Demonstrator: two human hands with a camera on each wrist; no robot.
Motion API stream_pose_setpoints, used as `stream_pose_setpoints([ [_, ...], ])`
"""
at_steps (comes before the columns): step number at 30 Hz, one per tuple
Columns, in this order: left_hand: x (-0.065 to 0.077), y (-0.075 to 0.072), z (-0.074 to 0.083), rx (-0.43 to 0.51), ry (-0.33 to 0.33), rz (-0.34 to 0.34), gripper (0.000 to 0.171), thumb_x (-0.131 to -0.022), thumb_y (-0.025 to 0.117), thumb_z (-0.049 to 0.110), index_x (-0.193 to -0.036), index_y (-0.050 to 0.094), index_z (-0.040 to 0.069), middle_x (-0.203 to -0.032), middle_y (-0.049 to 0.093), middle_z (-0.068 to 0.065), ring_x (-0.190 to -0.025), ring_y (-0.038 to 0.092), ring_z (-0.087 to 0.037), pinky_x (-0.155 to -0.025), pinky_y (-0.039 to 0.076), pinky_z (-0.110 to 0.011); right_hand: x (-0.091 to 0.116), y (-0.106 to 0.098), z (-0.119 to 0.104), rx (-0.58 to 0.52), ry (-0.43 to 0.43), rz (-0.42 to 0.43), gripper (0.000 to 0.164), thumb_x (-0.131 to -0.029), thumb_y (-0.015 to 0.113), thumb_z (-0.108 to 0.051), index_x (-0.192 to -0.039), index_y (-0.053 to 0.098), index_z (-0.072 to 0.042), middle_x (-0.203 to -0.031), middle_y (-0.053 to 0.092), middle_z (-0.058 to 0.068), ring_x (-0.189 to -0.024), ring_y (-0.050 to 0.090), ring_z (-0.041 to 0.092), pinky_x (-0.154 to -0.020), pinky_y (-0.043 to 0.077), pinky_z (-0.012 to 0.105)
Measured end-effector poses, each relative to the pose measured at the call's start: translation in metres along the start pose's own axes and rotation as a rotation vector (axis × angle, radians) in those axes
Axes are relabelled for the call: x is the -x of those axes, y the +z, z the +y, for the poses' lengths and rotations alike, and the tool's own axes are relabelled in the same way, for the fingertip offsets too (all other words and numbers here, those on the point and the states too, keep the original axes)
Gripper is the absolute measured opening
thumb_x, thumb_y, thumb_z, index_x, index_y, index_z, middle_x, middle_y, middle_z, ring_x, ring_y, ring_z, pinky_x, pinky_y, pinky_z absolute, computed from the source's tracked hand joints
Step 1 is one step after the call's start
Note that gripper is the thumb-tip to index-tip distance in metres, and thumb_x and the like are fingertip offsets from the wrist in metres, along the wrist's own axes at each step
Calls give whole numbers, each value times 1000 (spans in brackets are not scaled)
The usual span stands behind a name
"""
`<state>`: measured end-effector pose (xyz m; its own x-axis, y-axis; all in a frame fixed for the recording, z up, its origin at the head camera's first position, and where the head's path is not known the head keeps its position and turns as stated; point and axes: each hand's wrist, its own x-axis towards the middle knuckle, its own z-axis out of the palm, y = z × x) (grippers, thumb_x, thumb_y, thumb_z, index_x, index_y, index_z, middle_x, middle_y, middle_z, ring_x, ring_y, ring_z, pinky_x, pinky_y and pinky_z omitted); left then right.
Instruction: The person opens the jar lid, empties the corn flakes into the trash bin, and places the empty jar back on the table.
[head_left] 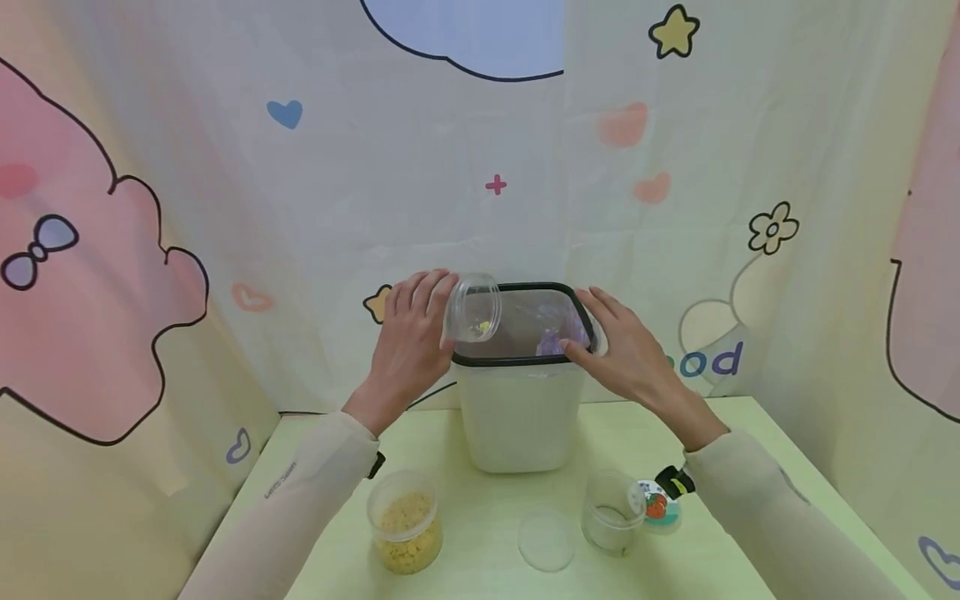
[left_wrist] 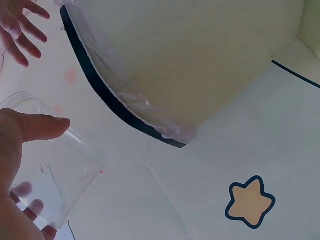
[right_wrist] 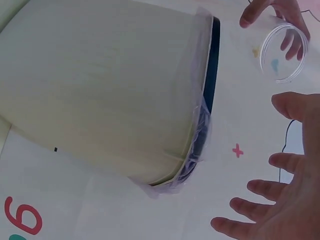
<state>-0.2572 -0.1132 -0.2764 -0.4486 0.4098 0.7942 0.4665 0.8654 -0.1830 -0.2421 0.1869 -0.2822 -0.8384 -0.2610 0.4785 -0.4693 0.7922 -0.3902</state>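
My left hand [head_left: 412,337] grips a clear plastic jar [head_left: 474,310], tipped on its side over the left rim of a pale bin [head_left: 521,421]. A few small yellow bits show inside the jar. The left wrist view has the thumb [left_wrist: 47,126] across the near side of the jar [left_wrist: 75,175], with fingertips visible through the plastic. At the bin's right rim my right hand [head_left: 626,354] is held with its fingers spread and nothing in it. In the right wrist view this hand [right_wrist: 285,195] stands apart from the bin [right_wrist: 100,90].
A thin purplish bag [head_left: 551,342] lines the black-rimmed bin. Nearer on the pale green table [head_left: 480,508] stand a jar of yellow crumbs [head_left: 408,537] and another clear jar [head_left: 609,521]. A clear disc [head_left: 546,542] and a lid with a tomato-like picture [head_left: 662,507] lie there too.
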Motion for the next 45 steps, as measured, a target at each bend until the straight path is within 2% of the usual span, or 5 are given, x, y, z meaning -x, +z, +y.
stream_pose_setpoints([
  [19,25,-16,20,224,-106,66,95,-67,88,19,-144,35,4,-139,46,-15,-127,45,-32,-107,42,-47,35,-6,-18,22,-113,100,76,-89,65,-44,-154,32,-27,-162,29,6,-144,34,37,-99,45,63],
  [24,33,-18,24,267,-120,95,95,-67,88,20,-143,35,3,-138,46,-15,-120,48,-32,-104,43,-46,44,-5,-22,30,-134,106,77,-88,67,-44,-154,32,-27,-162,28,4,-143,36,36,-84,55,53],
  [30,44,-15,26,351,-160,110,94,-66,89,19,-143,36,2,-138,48,-14,-123,48,-31,-105,43,-45,56,-2,-25,41,-145,110,79,-86,69,-45,-154,32,-29,-162,27,3,-146,31,35,-96,48,63],
  [39,65,-12,33,448,-266,64,97,-67,88,22,-145,33,6,-139,47,-12,-124,47,-27,-98,51,-46,70,11,-29,44,-172,112,80,-85,70,-45,-154,31,-31,-163,26,0,-146,33,33,-106,39,64],
  [45,76,-11,41,481,-302,30,99,-67,89,24,-146,31,8,-139,46,-12,-123,49,-26,-95,53,-46,75,20,-30,46,-196,111,80,-85,70,-45,-154,33,-30,-163,26,-1,-148,28,32,-104,39,67],
])
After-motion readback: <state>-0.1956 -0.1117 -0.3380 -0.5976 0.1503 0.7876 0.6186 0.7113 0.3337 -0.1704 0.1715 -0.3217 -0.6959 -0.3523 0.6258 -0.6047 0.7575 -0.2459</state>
